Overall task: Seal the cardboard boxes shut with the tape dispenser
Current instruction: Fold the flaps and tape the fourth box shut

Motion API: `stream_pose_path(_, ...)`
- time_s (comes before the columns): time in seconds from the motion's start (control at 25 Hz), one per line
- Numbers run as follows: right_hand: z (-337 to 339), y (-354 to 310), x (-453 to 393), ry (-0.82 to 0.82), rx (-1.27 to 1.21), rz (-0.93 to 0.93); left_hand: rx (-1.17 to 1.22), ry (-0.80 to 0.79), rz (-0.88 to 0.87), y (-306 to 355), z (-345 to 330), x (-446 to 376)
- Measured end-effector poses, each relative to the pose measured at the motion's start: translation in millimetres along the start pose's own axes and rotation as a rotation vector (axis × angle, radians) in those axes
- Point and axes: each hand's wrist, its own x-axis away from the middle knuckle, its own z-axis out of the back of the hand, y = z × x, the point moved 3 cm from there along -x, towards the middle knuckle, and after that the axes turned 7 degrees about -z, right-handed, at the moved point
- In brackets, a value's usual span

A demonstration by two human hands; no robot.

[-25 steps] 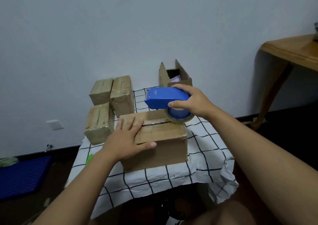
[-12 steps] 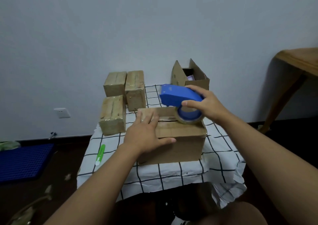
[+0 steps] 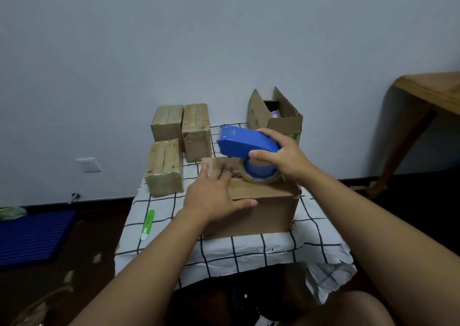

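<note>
Right-hand fingers (image 3: 267, 134) curl over the top of the blue tape dispenser (image 3: 245, 142), thumb on its near side: a full grip by the right hand (image 3: 283, 158), centre of frame. The tape roll (image 3: 258, 173) under the dispenser rests on the top of the closed cardboard box (image 3: 263, 206), near its right end. Left-hand fingers (image 3: 214, 173) lie straight and flat on the box top, thumb spread along the near top edge; the left hand (image 3: 211, 196) presses down and holds nothing.

Box sits mid-frame on a white cloth with a black grid (image 3: 273, 248). Upper left of it: three taped boxes (image 3: 164, 168), close together. Behind the dispenser, upper right of centre: an open box (image 3: 276, 116), flaps up, something pale inside. Green utility knife (image 3: 148, 223) lies on the cloth left of the box, apart from it.

Lower left: blue grid mat (image 3: 32, 236) on a dark floor. Left on the wall: a socket (image 3: 88, 165). Right edge: a wooden table (image 3: 428, 91).
</note>
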Motion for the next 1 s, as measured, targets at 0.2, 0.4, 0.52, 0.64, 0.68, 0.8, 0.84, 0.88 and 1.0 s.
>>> stream_pose_path(0.2,5,-3,3,0.02,-0.008,-0.014,0.023,0.008,0.004,0,0,0)
stream_pose_path(0.4,-25,-11,1,0.007,-0.1,-0.018,0.035,0.004,0.012,-2,1,1)
stream_pose_path(0.52,12,-1,9,0.054,-0.054,-0.044,0.041,0.006,0.004,-2,0,1)
stream_pose_path(0.64,-5,-5,4,0.046,-0.042,-0.004,0.05,0.028,-0.012,-1,0,1)
stream_pose_path(0.68,-17,-8,1,0.025,-0.051,0.008,0.077,0.05,-0.029,-2,2,2)
stream_pose_path(0.8,-29,-11,-4,-0.002,-0.076,0.003,0.326,0.166,-0.033,-16,0,13)
stream_pose_path(0.84,-27,-10,-3,0.001,-0.091,-0.005,0.442,0.215,0.003,-23,-5,21)
stream_pose_path(0.88,-23,-8,-2,0.011,-0.096,-0.008,0.555,0.275,0.056,-27,-11,28)
stream_pose_path(1.0,-29,-12,-5,0.014,-0.084,-0.005,0.744,0.414,0.189,-29,-31,43)
